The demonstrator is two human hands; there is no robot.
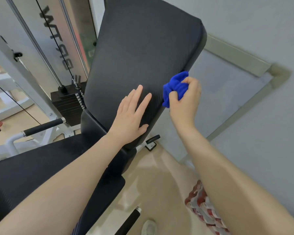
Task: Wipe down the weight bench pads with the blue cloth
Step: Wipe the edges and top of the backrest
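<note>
The black back pad (143, 48) of the weight bench rises upright in the middle of the view. Its black seat pad (32, 172) lies low at the left. My left hand (131, 116) rests flat on the lower part of the back pad, fingers spread. My right hand (185, 100) is closed on a bunched blue cloth (175, 85). The cloth presses against the right side edge of the back pad, just right of my left hand's fingertips.
A black weight stack (66, 102) with cables and a white machine frame (19, 65) stands left of the bench. A black-gripped handle (44, 126) sticks out at the left. A grey wall (244, 39) is close on the right. A patterned trouser leg (204, 211) and a shoe (148, 228) show below.
</note>
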